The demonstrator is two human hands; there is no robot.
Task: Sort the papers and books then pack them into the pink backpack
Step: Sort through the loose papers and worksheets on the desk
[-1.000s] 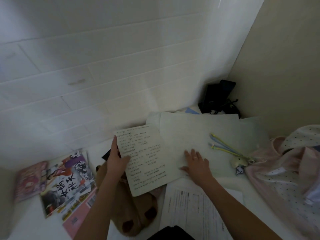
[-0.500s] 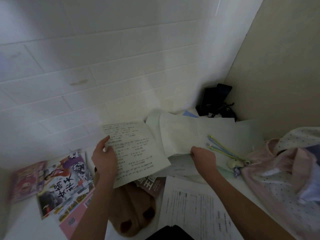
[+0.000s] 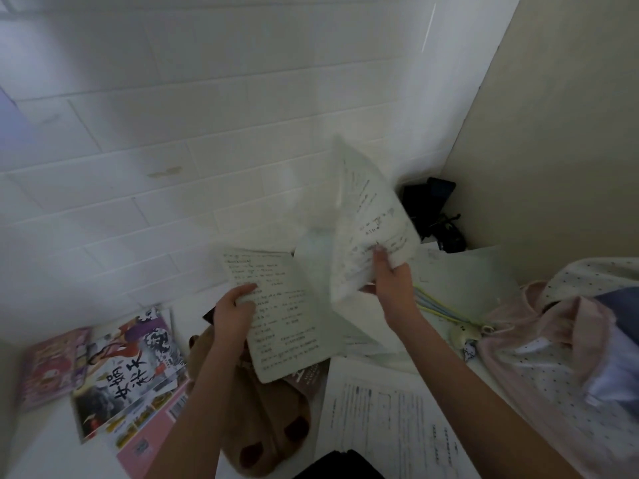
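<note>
Two hands: both raised over the desk, each holding paper.
Left hand (image 3: 235,311): grips the left edge of a printed sheet (image 3: 287,316), thumb on top, fingers curled beneath; the sheet tilts down toward the camera.
Right hand (image 3: 392,283): pinches the lower edge of a lifted paper (image 3: 370,223), which stands nearly upright and is blurred; its printed face looks right.
Between the hands: the two sheets nearly meet; whether they touch cannot be told.
Beneath the left arm: a brown plush toy (image 3: 273,426) lies on the desk, with a dark book (image 3: 309,376) showing just under the printed sheet's lower corner.
Beneath the right arm: a printed worksheet (image 3: 390,423) lies flat at the near edge; more loose papers (image 3: 460,274) spread behind the right hand.
Pens: a bundle of pastel pens (image 3: 439,307) with a small charm lies on those papers, just beside the backpack.
Pink backpack (image 3: 539,344): at the right edge of the desk, dotted fabric, mouth gaping toward the papers.
Far left: a magazine (image 3: 128,371) with large black characters overlaps a pink book (image 3: 52,368); a pink booklet (image 3: 152,433) pokes out below it.
Back corner: black objects (image 3: 432,209) against the wall, too dark to identify.
Desk (image 3: 41,440): white, set against a white tiled wall (image 3: 173,133).
</note>
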